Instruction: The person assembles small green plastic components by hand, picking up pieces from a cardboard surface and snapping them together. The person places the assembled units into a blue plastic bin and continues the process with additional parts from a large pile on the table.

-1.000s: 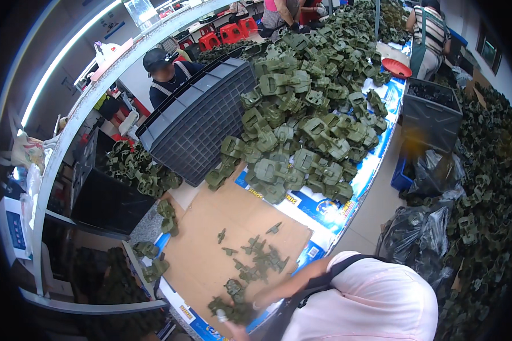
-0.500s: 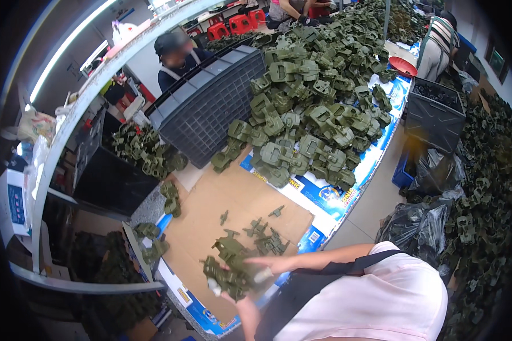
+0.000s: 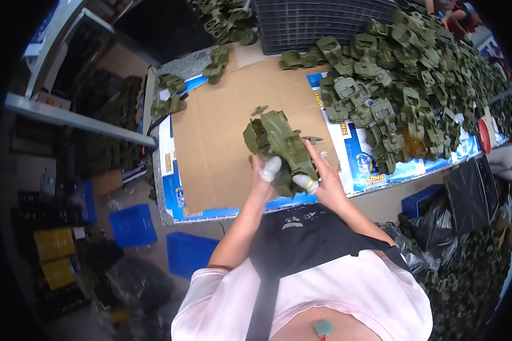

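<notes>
Over the cardboard sheet (image 3: 210,142) I hold an olive-green plastic toy vehicle body (image 3: 279,131) between both hands. My left hand (image 3: 261,177) grips it from the left, its thumb in a white wrap. On the other side my right hand (image 3: 329,181) is closed around the lower right, its thumb also covered in white with a yellowish band. A darker green part lies against the body's left; whether it is separate I cannot tell. Small green pieces show just beyond the hands, one past the top (image 3: 260,109) and a gun-shaped piece (image 3: 313,139) near my right fingers.
A large heap of green vehicle bodies (image 3: 409,96) covers the table's right side. Behind stands a dark plastic crate (image 3: 324,23). A few bodies (image 3: 169,105) lie at the left edge beside a metal frame rail (image 3: 85,120). Blue bins (image 3: 132,224) sit on the floor.
My view has swung down and left, so the hands now appear nearer the middle. Both hands now hold the vehicle body from its two sides, and it has been raised closer to me.
</notes>
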`<state>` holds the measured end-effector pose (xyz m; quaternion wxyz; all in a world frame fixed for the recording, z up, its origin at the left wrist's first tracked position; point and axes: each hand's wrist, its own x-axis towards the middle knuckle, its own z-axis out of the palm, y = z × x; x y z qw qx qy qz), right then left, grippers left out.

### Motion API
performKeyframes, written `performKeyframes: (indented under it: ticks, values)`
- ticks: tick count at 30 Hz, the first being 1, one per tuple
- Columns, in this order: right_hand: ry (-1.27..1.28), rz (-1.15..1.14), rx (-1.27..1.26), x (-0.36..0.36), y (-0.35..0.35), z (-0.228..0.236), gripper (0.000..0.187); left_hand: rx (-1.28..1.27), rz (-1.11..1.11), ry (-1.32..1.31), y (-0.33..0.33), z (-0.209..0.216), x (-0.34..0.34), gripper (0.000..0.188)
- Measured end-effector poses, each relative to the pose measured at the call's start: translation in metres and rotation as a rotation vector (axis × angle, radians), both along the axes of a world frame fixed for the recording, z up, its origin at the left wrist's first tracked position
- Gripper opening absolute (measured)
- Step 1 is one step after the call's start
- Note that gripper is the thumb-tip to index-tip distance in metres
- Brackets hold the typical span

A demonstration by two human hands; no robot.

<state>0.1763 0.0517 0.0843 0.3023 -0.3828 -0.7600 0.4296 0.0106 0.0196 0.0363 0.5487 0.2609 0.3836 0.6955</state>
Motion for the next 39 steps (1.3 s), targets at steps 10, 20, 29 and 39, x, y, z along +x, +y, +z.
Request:
performKeyframes:
  ticks: [10, 20, 29, 39]
  values:
    - [-0.076, 0.087, 0.017, -0.016, -0.012, -0.006, 0.076, -0.075, 0.171, -0.002, -0.015, -0.015, 0.006, 0.079]
    - [0.087, 0.078, -0.025, -0.01, -0.008, -0.033, 0.069, -0.118, 0.178, 0.008, 0.002, -0.004, 0.012, 0.058]
    - [0.208, 0.091, -0.217, 0.01, -0.003, -0.053, 0.07, -0.217, 0.065, 0.193, -0.002, 0.021, 0.038, 0.057]
    - [0.14, -0.028, -0.122, 0.007, -0.008, -0.062, 0.062, -0.228, 0.171, 0.26, 0.007, 0.021, 0.051, 0.057]
